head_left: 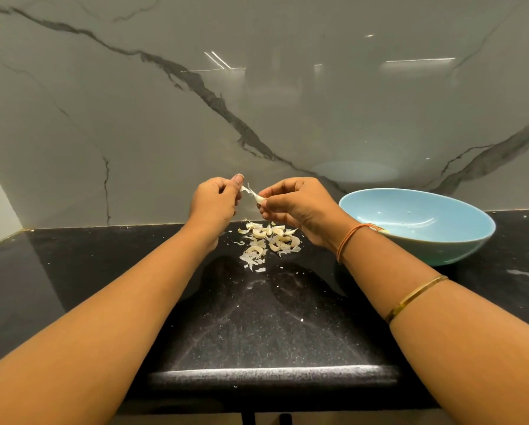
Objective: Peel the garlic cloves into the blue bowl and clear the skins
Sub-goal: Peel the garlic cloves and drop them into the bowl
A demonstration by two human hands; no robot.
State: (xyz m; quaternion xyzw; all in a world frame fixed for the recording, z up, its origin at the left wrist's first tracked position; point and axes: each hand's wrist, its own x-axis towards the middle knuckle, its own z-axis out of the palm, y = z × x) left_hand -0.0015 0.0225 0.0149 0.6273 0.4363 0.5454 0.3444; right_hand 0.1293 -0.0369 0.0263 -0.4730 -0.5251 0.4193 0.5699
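Note:
Above the black counter my right hand [297,207] pinches a garlic clove [259,197] by its end. My left hand [215,204] pinches a strip of papery skin [247,189] that stretches from that clove. Below both hands lies a heap of several garlic cloves [270,236] mixed with loose skins [252,259]. The blue bowl [416,225] stands on the counter to the right, just past my right wrist; a small pale piece shows inside it behind the wrist.
The black speckled counter [257,317] carries tiny skin flecks; its front edge runs near the bottom. A grey marble wall [257,102] rises right behind the heap and the bowl. A skin scrap [525,273] lies at the far right.

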